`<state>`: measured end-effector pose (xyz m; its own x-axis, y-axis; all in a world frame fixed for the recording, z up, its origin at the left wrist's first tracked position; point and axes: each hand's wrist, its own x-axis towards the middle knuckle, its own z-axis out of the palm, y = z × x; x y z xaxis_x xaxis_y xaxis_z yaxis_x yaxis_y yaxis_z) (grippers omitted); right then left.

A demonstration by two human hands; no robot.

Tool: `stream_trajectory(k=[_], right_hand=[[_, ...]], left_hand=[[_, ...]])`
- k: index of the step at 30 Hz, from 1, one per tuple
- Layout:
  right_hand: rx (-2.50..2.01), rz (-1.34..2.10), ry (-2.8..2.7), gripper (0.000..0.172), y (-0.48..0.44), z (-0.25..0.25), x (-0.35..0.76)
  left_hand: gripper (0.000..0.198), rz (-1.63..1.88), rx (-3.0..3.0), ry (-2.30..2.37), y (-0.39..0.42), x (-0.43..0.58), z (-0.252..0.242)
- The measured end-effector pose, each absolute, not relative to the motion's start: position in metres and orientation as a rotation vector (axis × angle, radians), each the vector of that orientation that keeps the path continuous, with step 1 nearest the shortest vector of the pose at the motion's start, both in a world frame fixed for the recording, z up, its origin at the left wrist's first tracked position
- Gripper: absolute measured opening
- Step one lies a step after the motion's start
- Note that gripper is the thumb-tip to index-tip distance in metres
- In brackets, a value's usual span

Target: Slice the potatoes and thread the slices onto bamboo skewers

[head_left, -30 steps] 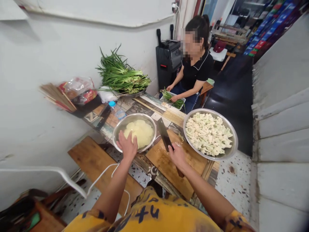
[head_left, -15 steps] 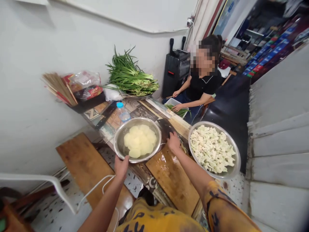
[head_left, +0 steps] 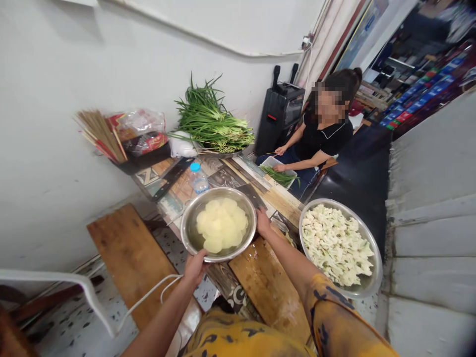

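A round metal bowl (head_left: 187,229) with pale potato slices (head_left: 222,225) in water stands at the table's edge. My left hand (head_left: 196,267) is closed on its near left rim, thumb on top. At the right rim is my right hand (head_left: 264,223), its fingers wrapped against the bowl's side and partly hidden. Below that hand lies a wet wooden cutting board (head_left: 269,280). A dark flat, blade-like piece (head_left: 252,195) lies just behind the bowl's right side.
Right of my arm sits a wide basin (head_left: 377,267) of cauliflower pieces. Behind the bowl are a capped bottle (head_left: 199,179), a black-handled knife (head_left: 173,178), skewers (head_left: 102,134) and heaped garlic chives (head_left: 213,121). Across the table, a seated person (head_left: 325,134) handles greens in a white tray.
My right hand has moved from the dark blade-like piece to the bowl's right rim. My left hand stays on the bowl. The whole view has shifted slightly.
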<state>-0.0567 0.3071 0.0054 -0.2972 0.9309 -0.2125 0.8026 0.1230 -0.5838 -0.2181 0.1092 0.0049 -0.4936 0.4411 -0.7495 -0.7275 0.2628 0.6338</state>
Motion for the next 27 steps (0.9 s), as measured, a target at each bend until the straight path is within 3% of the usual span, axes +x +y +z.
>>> stream_trajectory(k=[3,12,15,27], right_hand=[[-1.615,1.046,-2.120,0.022,0.303,0.011,-0.047],[-1.573,1.396,-1.696,0.035,0.261,-0.002,-0.052],[-1.596,1.414,-1.629,0.026,0.256,-0.006,-0.058],[-1.669,1.432,-1.527,0.020,0.255,0.001,-0.060]], left_hand=[[0.021,1.466,-0.298,1.523,0.110,-0.218,0.004],[0.023,1.589,-0.263,1.457,0.111,-0.213,0.008],[0.022,1.595,-0.235,1.481,0.110,-0.214,0.007],[0.036,1.461,-0.264,1.598,0.113,-0.231,0.004]])
